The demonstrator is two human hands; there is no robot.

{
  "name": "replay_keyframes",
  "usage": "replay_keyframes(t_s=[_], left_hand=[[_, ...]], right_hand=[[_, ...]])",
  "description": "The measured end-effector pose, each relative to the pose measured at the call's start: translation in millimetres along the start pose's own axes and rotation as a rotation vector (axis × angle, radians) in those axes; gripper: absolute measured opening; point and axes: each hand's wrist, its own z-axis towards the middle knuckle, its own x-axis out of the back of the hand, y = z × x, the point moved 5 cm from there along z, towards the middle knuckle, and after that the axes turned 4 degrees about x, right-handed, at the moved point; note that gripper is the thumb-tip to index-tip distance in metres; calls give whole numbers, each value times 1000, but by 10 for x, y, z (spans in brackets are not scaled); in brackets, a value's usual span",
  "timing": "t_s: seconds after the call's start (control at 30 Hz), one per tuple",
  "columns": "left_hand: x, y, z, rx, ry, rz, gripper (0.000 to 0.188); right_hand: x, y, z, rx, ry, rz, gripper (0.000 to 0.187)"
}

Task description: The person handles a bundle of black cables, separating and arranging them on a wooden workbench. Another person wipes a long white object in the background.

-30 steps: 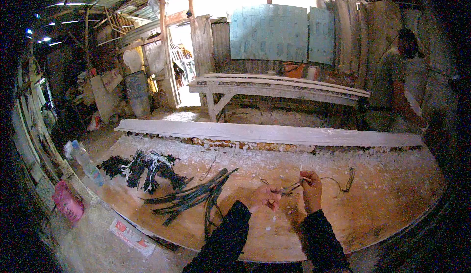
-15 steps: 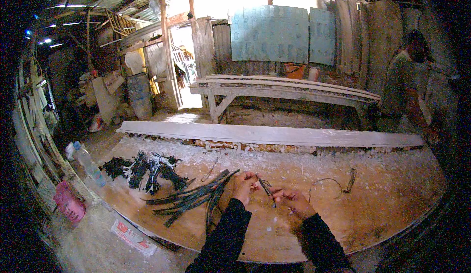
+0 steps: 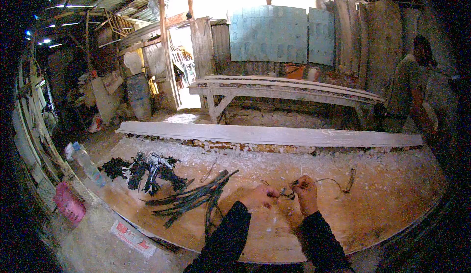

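Over the wooden tabletop [image 3: 274, 241], my left hand [image 3: 257, 198] and my right hand [image 3: 306, 197] are close together, fingers closed on a thin dark strip [image 3: 286, 194] that runs between them. The strip looks bent or looped near my right fingertips; its exact shape is too small to make out. Left of my left hand lies a pile of long black strips [image 3: 198, 198], flat and rubbery looking. Beyond that pile sit several tied bundles of short black strips [image 3: 149, 172], some with white strands. A thin curved wire [image 3: 329, 179] rests to the right of my right hand.
A long whitish board [image 3: 270, 134] crosses the table's far side, with pale debris before it. A plastic bottle [image 3: 88, 164] and a pink container [image 3: 68, 203] stand at the left. Behind is a long bench [image 3: 289, 89]; a person [image 3: 409, 84] is at the far right.
My right hand has risen and turned upright, its fingertips now higher. My left hand has shifted right and lower, and the strip between them lies flatter. The person at right moved slightly.
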Motion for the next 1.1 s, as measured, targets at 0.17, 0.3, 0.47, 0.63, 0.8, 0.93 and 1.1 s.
replay_keyframes(t_s=[0.17,0.3,0.47,0.63,0.8,0.93,1.1], left_hand=[[-253,303,-90,-246,-271,193,17],[-252,214,-80,-90,-235,-217,17],[101,63,-26,-22,265,-222,14],[430,-120,-158,-60,725,-363,11],[519,-149,-280,-69,950,-327,10],[544,-109,-262,-104,873,-154,9],[547,-264,13,-233,873,-53,11]], right_hand=[[91,-27,-4,108,140,-112,11],[126,72,-3,-66,194,-78,8],[142,0,12,-18,181,-132,9],[-122,-64,-88,-40,-165,-282,13],[-410,26,-248,-255,-473,-48,13],[-420,13,-248,-203,-555,15,14],[-256,55,-163,-239,-368,-67,8]])
